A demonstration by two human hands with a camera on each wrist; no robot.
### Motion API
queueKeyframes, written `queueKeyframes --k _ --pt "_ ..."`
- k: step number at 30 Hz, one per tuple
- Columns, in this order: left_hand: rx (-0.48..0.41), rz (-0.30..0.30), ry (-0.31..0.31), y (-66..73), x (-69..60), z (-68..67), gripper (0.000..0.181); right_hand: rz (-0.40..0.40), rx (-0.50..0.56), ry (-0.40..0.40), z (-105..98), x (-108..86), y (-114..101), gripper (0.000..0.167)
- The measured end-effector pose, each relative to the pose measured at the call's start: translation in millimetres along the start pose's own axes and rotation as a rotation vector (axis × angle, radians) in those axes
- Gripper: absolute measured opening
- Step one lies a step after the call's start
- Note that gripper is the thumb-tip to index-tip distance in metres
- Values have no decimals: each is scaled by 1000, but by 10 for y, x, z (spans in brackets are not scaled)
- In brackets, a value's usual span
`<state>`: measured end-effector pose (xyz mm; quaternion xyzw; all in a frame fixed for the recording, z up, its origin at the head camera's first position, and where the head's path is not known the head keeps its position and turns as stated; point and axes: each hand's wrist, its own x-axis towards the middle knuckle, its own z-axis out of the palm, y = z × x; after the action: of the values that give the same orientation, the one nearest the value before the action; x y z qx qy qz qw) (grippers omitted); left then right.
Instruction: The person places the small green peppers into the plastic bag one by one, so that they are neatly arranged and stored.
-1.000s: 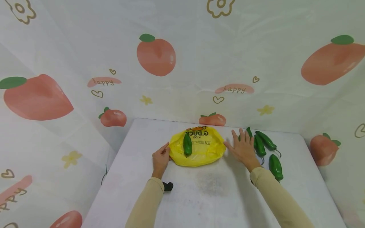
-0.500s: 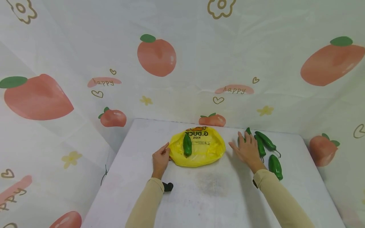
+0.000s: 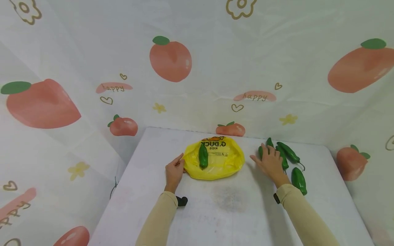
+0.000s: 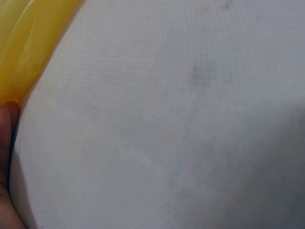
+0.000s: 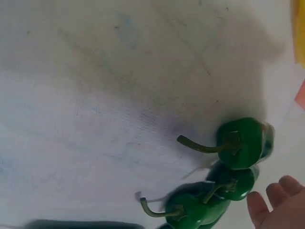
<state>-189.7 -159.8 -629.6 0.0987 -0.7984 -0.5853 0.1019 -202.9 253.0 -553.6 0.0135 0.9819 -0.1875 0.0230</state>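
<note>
A yellow plastic bag [image 3: 212,173] lies with its mouth spread, and one green pepper [image 3: 203,155] is inside it. My left hand [image 3: 174,173] pinches the bag's left rim; in the left wrist view only a bit of yellow bag [image 4: 35,43] and some fingers show at the left edge. Over the group of green peppers at the right hovers my right hand [image 3: 272,166], its fingers spread and slightly bent, partly covering the nearest ones. The right wrist view has a stemmed pepper [image 5: 244,143] close to the fingertips; whether they touch cannot be told.
Further green peppers [image 3: 288,152] lie at the back right, and a separate pepper [image 3: 299,181] sits beside the right forearm. A dark strap piece [image 3: 182,201] shows by the left wrist. Fruit-printed sheeting [image 3: 197,85] stands behind the white table [image 3: 227,222].
My right hand has moved away from the bag's right rim, rightward to the peppers, and its fingers have bent a little. The left hand stays on the bag.
</note>
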Motion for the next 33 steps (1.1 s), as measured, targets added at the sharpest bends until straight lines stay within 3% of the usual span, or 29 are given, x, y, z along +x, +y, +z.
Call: queueKeyframes --k 9,17,28,33 --pt "-1 22 18 -4 -7 -2 34 32 48 13 -2 38 62 89" --pt "-2 -25 6 -20 -8 15 34 94 130 12 43 34 106 84" --pt "-2 -36 1 12 -11 16 33 192 221 -38 90 45 121 81" --pt "0 -43 -1 10 -9 7 34 194 246 -49 98 38 115 80"
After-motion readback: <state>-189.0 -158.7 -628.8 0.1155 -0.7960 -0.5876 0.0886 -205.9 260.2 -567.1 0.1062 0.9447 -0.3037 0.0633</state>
